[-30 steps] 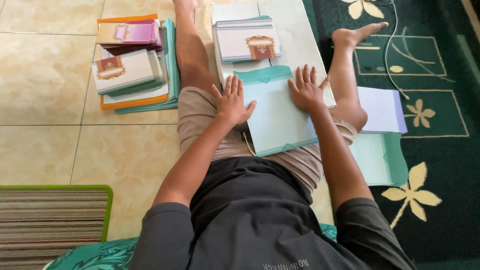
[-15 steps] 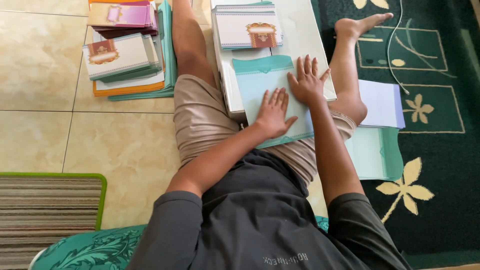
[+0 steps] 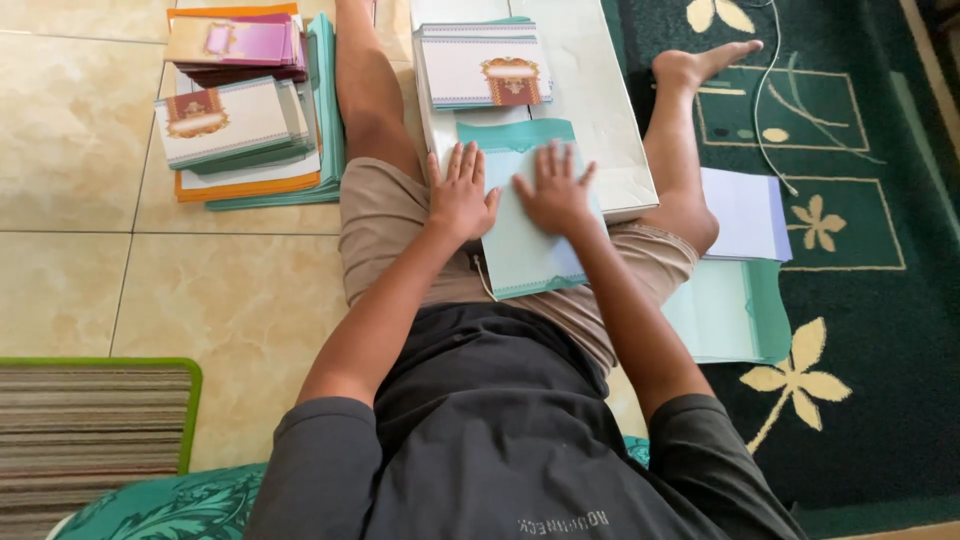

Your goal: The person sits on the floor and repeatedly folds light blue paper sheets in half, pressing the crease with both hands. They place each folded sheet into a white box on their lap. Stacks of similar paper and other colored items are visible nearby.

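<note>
I sit on the floor with my legs spread. A pale teal card sheet [image 3: 525, 250] lies across a white board [image 3: 600, 100] on my lap. My left hand [image 3: 460, 195] presses flat on the sheet's left edge, fingers apart. My right hand [image 3: 555, 190] lies flat on the sheet's middle, fingers spread. Beyond them, a small stack of white cards with a brown ornament [image 3: 483, 65] rests on the board.
Stacks of cards in purple, white, orange and teal [image 3: 245, 110] stand on the tiled floor at my left. White and teal sheets [image 3: 735, 270] lie on the green flowered carpet at my right. A striped mat [image 3: 90, 430] sits at lower left. A white cable [image 3: 765, 90] crosses the carpet.
My left hand shifted across the sheet and back to its left edge. My right hand slid inward to the sheet's middle. The camera view moved slightly.
</note>
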